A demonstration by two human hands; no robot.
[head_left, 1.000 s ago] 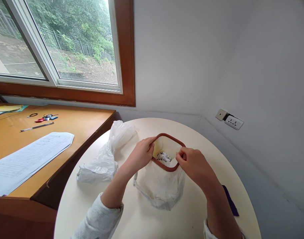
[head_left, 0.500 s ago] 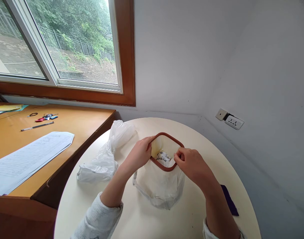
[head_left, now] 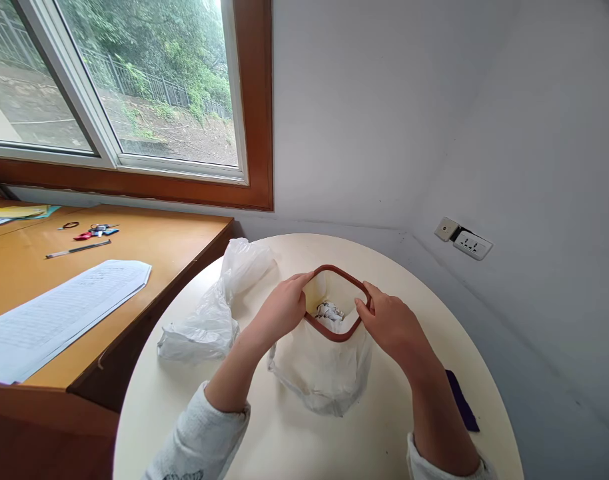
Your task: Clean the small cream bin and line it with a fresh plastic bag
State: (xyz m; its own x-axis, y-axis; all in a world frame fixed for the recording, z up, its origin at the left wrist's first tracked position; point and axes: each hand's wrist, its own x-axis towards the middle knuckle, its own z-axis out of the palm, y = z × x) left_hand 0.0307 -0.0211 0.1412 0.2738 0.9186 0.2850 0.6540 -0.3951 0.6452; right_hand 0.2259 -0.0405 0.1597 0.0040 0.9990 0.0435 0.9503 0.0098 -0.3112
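Observation:
A small trash bin with a brown rim (head_left: 334,335) stands on the round table, seen from above. A translucent plastic bag (head_left: 322,383) lines it and hangs down over its outside. Crumpled white and dark litter (head_left: 329,311) lies inside at the bottom. My left hand (head_left: 283,308) grips the rim on its left side, thumb and fingers closed around the edge. On the right side, my right hand (head_left: 393,325) pinches the rim, with the thumb inside and the fingers along the outside. Parts of the rim and bag under my hands are hidden.
Another crumpled plastic bag (head_left: 204,327) lies on the round table (head_left: 374,440) at the left. A dark purple cloth (head_left: 462,402) is by its right edge. The wooden desk (head_left: 179,243) holds papers (head_left: 79,303), a pen (head_left: 78,249) and keys (head_left: 99,231). Wall sockets (head_left: 472,245) are at right.
My right hand's fingers have shifted from a bunched pinch at the rim's right corner to stretching along its outer edge. My left hand keeps its grip. The view has moved slightly.

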